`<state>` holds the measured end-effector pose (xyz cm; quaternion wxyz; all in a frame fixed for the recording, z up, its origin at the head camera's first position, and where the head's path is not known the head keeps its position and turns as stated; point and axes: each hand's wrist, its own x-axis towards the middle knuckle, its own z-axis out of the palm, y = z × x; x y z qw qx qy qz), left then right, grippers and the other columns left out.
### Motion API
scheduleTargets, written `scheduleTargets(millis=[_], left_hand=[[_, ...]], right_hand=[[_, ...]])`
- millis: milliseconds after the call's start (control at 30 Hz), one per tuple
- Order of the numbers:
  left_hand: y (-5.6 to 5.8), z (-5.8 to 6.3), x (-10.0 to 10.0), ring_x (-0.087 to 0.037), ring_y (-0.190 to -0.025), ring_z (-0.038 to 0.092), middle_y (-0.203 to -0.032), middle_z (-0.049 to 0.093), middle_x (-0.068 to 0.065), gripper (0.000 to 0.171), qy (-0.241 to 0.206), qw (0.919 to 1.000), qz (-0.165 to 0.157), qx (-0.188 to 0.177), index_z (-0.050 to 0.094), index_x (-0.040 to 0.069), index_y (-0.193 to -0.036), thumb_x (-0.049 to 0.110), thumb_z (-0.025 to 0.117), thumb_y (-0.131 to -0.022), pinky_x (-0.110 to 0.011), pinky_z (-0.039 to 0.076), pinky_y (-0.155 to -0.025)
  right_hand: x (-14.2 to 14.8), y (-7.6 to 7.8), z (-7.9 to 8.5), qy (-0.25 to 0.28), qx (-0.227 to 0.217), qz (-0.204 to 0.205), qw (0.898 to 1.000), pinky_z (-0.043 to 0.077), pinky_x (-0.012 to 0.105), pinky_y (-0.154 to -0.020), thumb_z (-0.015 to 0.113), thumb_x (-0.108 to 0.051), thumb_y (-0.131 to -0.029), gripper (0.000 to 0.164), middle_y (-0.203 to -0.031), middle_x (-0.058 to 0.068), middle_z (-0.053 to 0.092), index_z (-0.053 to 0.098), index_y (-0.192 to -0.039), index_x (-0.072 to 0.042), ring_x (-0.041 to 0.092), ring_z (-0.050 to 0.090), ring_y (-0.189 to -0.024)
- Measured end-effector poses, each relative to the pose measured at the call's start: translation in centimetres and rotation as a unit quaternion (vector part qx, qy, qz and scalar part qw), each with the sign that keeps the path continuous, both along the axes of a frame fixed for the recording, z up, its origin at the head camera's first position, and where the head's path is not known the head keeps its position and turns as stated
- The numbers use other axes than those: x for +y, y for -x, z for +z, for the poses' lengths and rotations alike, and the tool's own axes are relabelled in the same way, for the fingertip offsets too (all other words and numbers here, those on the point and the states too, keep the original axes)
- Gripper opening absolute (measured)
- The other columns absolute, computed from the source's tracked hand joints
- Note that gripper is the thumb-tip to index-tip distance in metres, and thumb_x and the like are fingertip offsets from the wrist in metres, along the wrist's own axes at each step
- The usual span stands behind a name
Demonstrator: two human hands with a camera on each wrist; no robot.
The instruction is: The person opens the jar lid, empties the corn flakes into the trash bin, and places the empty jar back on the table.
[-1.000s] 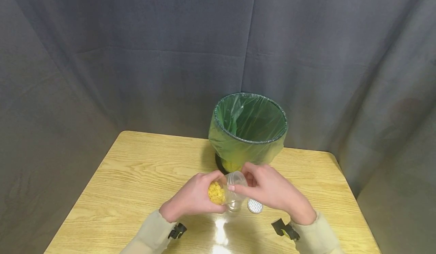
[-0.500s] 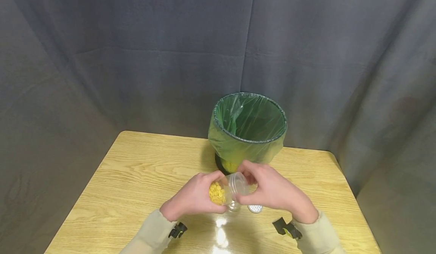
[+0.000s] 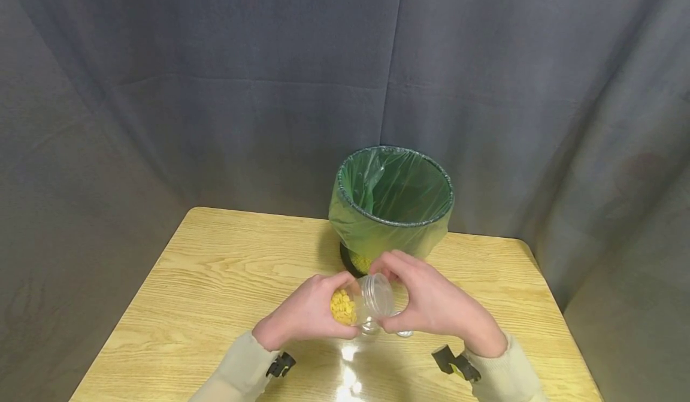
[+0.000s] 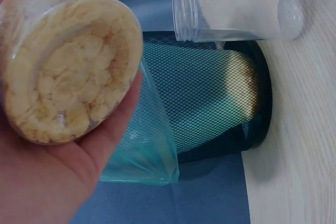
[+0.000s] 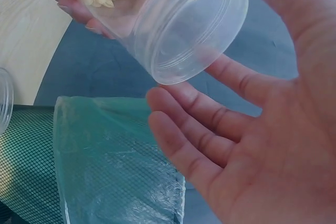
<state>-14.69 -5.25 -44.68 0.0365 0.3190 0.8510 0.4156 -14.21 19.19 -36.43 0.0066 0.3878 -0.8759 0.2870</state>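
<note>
My left hand (image 3: 307,309) grips a clear plastic jar (image 4: 71,72) with pale yellow flakes (image 3: 343,307) gathered at its base. The jar is tipped on its side, its top end pointing right. Over that end sits a clear ridged lid (image 5: 199,30). My right hand (image 3: 431,300) curves round the lid, the thumb on one side and the index finger on the other, while the remaining fingers are loosely extended. A second clear jar (image 4: 239,13), uncovered and threaded at the mouth, stands on the table below, mostly hidden by the hands in the head view.
A mesh bin (image 4: 205,98) lined with a green bag (image 3: 388,234) stands at the table's back, just beyond the hands. A small silvery patterned disc (image 3: 404,334) lies on the wooden table (image 3: 242,252) beneath my right hand. Grey curtains (image 3: 242,120) surround the table.
My right hand has turned around the lid, its thumb moving down and its fingers up and left. It now covers more of the silvery disc. The left hand and jar have barely moved.
</note>
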Motion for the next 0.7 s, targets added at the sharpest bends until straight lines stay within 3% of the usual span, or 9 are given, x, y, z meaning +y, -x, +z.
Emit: scheduleTargets(millis=[467,700], left_hand=[[0.1,0.2,-0.3,-0.009,-0.078,0.060,-0.088,0.065,0.013,0.051,-0.011,0.9998,0.015,-0.005,0.062,0.025,-0.108,0.035,0.092,-0.068,-0.030,0.051,-0.068],[0.1,0.2,-0.4,-0.009,-0.084,0.060,-0.093,0.066,0.016,0.051,-0.010,0.9997,0.021,-0.001,0.061,0.030,-0.107,0.035,0.092,-0.068,-0.033,0.051,-0.078]], right_hand=[[1.4,0.2,0.5,0.041,0.021,-0.018,0.999,0.052,0.037,-0.084,0.091,-0.016,-0.065,0.063,-0.108,-0.012,0.056,0.057,-0.118,-0.019,0.015,0.058,-0.096],[1.7,0.3,0.4,0.049,0.023,-0.019,0.998,0.053,0.037,-0.085,0.091,-0.015,-0.065,0.064,-0.108,-0.012,0.058,0.058,-0.119,-0.015,0.014,0.060,-0.096]])
